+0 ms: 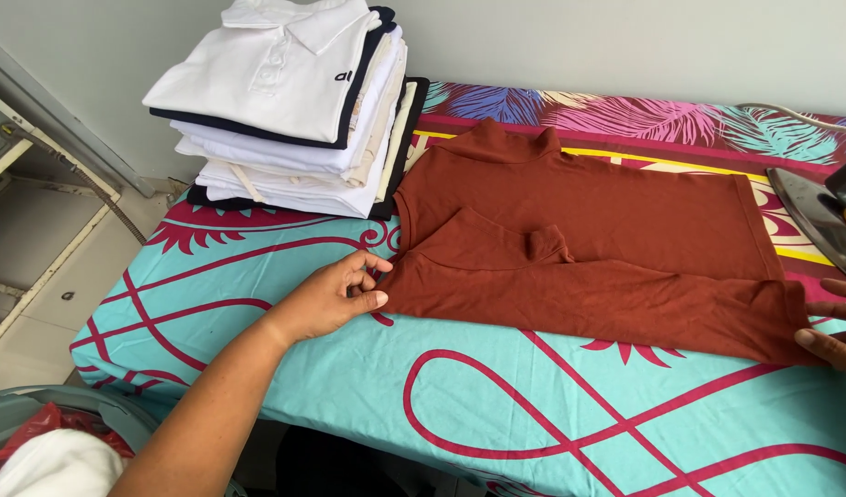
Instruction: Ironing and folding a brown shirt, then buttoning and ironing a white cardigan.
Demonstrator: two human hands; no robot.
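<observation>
— What lies at the back of the bench (257, 304)?

— A stack of folded clothes (289, 110), mostly white, topped by a white polo shirt (266, 64) with dark trim, resting against a pale wall (625, 41).

— And the covering?

— A turquoise cloth (497, 405) with looping red lines; behind it, a band printed with pink, blue and purple feathers (625, 115).

— Anything at the right edge?

— A clothes iron (823, 221), tilted, its metal soleplate showing, partly cut off by the frame.

— Lower left?

— A grey basket (27, 410) holding white and red fabric (50, 451); beyond it, a white frame (36, 267) near the floor.
</observation>
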